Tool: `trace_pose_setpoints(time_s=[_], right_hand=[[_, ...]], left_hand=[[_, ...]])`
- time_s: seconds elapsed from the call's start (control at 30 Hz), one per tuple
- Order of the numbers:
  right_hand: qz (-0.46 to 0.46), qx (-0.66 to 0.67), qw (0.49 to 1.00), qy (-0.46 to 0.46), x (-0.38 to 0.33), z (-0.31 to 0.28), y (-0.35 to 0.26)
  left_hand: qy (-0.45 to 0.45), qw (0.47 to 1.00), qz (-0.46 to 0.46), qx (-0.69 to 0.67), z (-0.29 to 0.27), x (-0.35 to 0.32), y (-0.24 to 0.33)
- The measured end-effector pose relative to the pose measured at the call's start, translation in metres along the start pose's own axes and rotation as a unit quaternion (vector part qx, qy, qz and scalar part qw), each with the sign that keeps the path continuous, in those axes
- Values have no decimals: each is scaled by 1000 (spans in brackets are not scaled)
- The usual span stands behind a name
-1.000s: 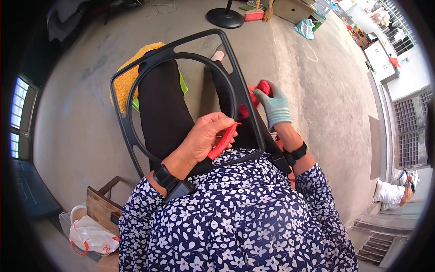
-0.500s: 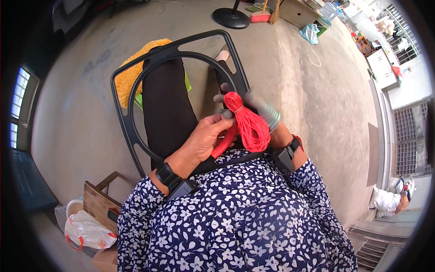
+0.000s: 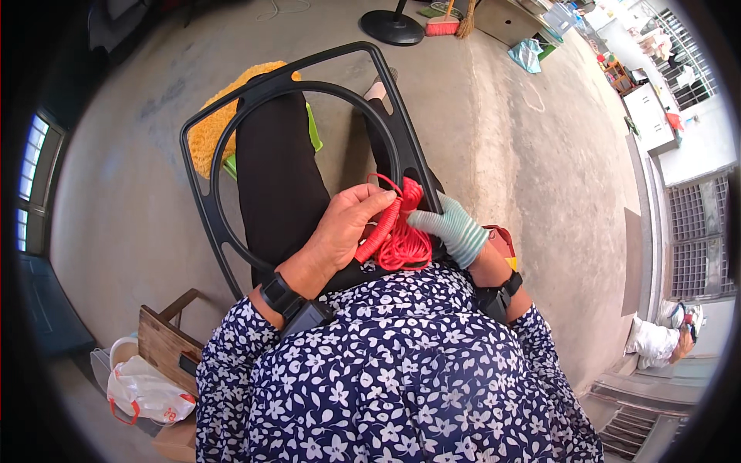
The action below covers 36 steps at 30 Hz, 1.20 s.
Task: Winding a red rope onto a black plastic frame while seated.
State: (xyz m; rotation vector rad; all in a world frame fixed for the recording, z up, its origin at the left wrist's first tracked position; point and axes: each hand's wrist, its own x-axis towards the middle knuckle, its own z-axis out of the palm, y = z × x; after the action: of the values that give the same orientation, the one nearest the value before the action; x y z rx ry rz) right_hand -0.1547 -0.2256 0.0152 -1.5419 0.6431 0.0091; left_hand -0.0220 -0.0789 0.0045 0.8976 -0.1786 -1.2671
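A black plastic frame with a round opening rests across my lap, over my black trouser legs. My bare left hand grips a red tool handle beside a bundle of red cord. My right hand, in a pale green knitted glove, holds the cord bundle against the frame's right edge. Each wrist carries a black band with a small device.
A yellow mat lies under the frame on the concrete floor. A small wooden stool and a white plastic bag sit at lower left. A fan base, broom and boxes stand at the top. A person crouches at far right.
The red cord bundle came up into view between my hands and now sits lower, against the frame's right edge. My gloved right hand has moved in from the right onto the cord.
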Motion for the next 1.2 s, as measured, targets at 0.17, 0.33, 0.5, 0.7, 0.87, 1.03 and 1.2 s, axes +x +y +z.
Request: trace_pose_setpoints(time_s=[0.17, 0.33, 0.5, 0.7, 0.87, 1.03, 1.2], right_hand=[[26, 409, 897, -165, -1, 0, 3], [47, 444, 888, -113, -1, -7, 14], [-36, 470, 877, -88, 5, -32, 28], [-100, 582, 802, -89, -19, -71, 48], [-63, 471, 879, -19, -38, -108, 98], [-47, 434, 897, 77, -24, -91, 59], [-110, -136, 931, 319, 11, -75, 4]], left_hand=[[-4, 1000, -5, 10, 3, -2, 3], [-4, 1000, -9, 10, 3, -2, 3], [-14, 999, -23, 19, 0, -2, 4], [-20, 1000, -19, 13, -2, -4, 6], [-27, 999, -24, -13, 1, -3, 8], [-19, 1000, -17, 11, 3, 0, 11], [-23, 999, -21, 41, 5, -1, 11]])
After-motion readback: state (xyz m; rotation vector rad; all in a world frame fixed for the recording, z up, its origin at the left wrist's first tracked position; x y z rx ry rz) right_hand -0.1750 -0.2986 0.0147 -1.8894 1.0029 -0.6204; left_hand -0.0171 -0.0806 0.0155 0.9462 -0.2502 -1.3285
